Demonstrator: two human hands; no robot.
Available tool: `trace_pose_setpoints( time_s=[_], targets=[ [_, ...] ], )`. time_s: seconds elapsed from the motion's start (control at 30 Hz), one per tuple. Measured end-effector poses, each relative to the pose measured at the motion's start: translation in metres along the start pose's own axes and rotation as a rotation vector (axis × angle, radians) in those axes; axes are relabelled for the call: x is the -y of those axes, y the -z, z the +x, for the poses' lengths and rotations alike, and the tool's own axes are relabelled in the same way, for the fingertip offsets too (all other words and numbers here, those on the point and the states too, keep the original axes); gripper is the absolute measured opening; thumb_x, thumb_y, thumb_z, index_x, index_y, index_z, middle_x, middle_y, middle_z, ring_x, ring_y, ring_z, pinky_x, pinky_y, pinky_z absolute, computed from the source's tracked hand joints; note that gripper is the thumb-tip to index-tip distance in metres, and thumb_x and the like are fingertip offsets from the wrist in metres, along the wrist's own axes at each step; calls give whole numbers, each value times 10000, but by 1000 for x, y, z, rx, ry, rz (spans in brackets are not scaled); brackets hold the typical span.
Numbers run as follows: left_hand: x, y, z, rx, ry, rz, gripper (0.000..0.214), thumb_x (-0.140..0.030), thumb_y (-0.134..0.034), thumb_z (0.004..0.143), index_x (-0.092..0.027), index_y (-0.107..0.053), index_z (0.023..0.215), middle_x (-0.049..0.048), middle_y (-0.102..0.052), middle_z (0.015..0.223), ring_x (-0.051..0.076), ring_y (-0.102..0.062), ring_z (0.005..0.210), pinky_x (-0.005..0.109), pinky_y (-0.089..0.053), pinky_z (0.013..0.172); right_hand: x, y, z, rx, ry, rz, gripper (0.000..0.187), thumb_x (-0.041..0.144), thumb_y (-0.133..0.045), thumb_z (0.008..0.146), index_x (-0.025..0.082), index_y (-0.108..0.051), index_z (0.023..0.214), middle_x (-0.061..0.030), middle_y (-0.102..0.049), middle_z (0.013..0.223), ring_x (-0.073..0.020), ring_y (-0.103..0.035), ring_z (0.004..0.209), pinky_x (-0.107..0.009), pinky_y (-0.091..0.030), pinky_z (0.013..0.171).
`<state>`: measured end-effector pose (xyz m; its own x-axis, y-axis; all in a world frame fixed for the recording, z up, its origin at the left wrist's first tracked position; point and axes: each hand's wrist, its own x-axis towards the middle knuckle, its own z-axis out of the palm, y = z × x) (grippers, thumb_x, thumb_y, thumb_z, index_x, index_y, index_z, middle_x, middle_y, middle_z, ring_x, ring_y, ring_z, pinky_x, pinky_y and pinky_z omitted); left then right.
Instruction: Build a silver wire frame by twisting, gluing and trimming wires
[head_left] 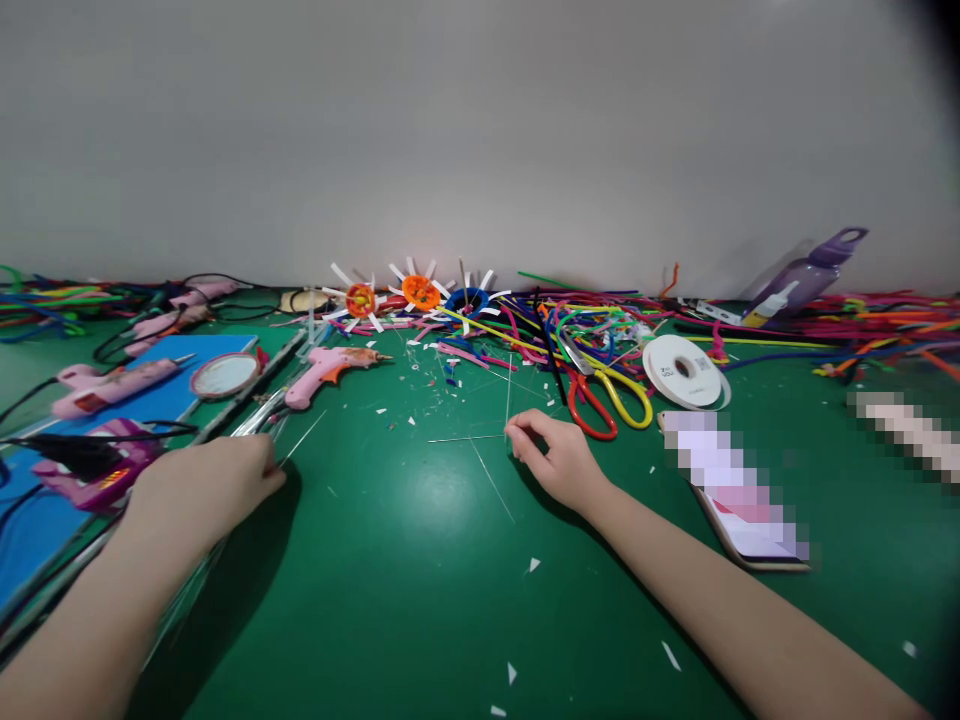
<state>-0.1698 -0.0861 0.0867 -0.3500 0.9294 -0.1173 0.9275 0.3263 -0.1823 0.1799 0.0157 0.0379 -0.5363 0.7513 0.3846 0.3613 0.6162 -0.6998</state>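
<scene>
Fingers of your right hand (559, 462) are pinched tight in the head view, holding thin clear strands (510, 392) over the middle of the green table (420, 610), one pointing away from you and one pointing left. One more thin clear strand (493, 481) lies just beside that hand. Your left hand (202, 490) has its fingers close together too, with another skinny see-through strand (304, 437) poking out of their tips. It is right over a bundle of shiny clear strands (259, 412). A pink glue gun with an orange trigger (324, 368) lies near it. Past your right hand are scissors with one red and one yellow handle (590, 371), a round white roll of ribbon (664, 374) and a phone with a blurry screen (739, 490)
</scene>
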Motion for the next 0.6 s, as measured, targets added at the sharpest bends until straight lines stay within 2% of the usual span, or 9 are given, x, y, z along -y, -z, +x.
trace_pose_setpoints(
  time_s=[0.07,0.13,0.27,0.37,0.43,0.5,0.6],
  targets=[
    [-13,14,-2,56,4,93,279,-391,-424,800,-177,-591,735,90,-663,742,233,-597,634,262,-320,526,0,0,0,2,-4,13,153,280,-425,923,200,-546,875,12,-588,672,-117,-555,610,-236,-406,608],
    [-32,28,-4,26,-10,96,321,-428,-357,846,-202,-580,794,77,-671,778,242,-616,639,266,-308,499,-1,0,0,-3,-8,28,151,275,-418,929,201,-540,883,18,-586,664,-111,-555,601,-232,-410,612],
    [-78,38,-10,-231,-183,93,333,-424,-326,897,-205,-577,900,63,-664,748,238,-633,665,283,-318,501,-1,1,0,-31,-23,51,155,283,-404,937,200,-530,899,19,-581,679,-105,-556,592,-232,-419,618],
    [-114,31,-13,-390,-533,44,233,-326,-397,901,-192,-587,890,54,-657,856,214,-621,771,312,-396,637,0,1,1,-49,-42,67,173,296,-391,943,202,-521,878,15,-576,691,-103,-558,584,-233,-425,613],
    [-136,23,-14,-432,-661,47,207,-260,-407,906,-183,-586,837,47,-635,820,208,-600,768,329,-397,670,1,2,1,-57,-52,74,176,299,-389,944,203,-518,872,15,-573,688,-103,-561,578,-234,-431,614],
    [-153,14,-14,-463,-723,56,198,-221,-412,907,-173,-592,839,55,-625,815,216,-582,775,338,-384,658,2,2,1,-67,-57,80,175,301,-392,942,204,-520,874,13,-573,687,-106,-566,575,-237,-439,614],
    [-167,1,-12,-511,-683,38,186,-206,-434,904,-150,-598,971,83,-635,911,235,-572,829,353,-376,678,2,2,2,-102,-70,108,179,312,-392,941,204,-522,881,9,-571,682,-109,-565,564,-241,-450,601]
  ],
)
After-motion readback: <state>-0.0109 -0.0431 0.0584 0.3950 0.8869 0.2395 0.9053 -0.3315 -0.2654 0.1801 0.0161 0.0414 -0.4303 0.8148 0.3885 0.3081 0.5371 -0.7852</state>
